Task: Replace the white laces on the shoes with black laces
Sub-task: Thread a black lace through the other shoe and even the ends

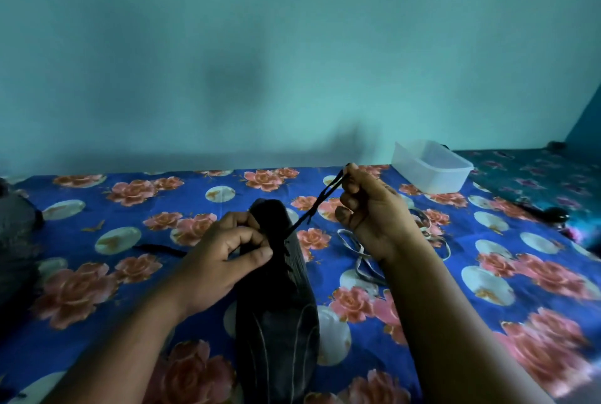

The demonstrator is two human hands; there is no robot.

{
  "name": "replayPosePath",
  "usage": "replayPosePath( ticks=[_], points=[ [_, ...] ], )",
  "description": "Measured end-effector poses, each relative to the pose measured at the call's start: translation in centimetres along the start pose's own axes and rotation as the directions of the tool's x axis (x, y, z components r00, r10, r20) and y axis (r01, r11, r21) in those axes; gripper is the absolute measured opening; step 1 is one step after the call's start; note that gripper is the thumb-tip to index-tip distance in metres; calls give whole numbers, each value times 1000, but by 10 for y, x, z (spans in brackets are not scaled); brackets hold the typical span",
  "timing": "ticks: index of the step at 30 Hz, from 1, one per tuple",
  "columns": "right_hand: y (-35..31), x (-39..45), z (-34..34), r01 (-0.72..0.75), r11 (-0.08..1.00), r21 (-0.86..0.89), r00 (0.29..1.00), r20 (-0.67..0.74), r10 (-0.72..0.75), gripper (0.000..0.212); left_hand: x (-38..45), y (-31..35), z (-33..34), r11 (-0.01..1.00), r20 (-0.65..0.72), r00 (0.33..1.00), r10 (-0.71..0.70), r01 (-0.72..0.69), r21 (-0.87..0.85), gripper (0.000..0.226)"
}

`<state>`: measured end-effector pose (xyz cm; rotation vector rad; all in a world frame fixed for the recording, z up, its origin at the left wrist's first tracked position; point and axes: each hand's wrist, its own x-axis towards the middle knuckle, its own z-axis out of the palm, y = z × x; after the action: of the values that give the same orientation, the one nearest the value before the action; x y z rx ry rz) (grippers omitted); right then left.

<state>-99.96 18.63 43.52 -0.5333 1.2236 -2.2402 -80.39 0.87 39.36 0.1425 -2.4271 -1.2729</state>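
Fingers: left hand (224, 260) curled tight at the lacing of the black shoe (276, 299), pinching there, though exactly what they pinch is hard to make out; right hand (370, 208) pinches the black lace (320, 200) and holds it raised.
Shoe: dark, lying on the floral sheet (97, 273) between both forearms, one end close to the camera.
Black lace: taut, running up and to the right from the eyelets to the right fingertips.
White lace: loose, looped on the sheet (361, 257) just beside the right wrist, off the shoe.
Further back: clear plastic tub (432, 166) far right, near the teal wall (292, 45).
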Motion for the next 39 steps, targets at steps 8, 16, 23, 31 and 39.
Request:
replayPosePath(
  ticks=[8,16,23,31,39],
  points=[
    [5,24,-52,-130,991,22,933,-336,129,12,1,-10,-2,996,-3,999,45,-45,75,34],
    [6,32,-75,-172,983,65,852,-491,182,33,-2,-5,-4,998,-8,999,48,-48,42,29],
    [-4,22,-48,4,1000,28,942,-337,6,10,-3,-7,-12,998,2,1000,1,-1,-70,33],
    [-4,-35,38,150,984,-100,951,287,-116,11,-2,28,-1,962,-310,947,90,-163,-219,25],
    [19,-44,53,327,872,-364,885,441,-148,22,-5,45,11,955,-303,948,98,-176,-240,20]
  ],
)
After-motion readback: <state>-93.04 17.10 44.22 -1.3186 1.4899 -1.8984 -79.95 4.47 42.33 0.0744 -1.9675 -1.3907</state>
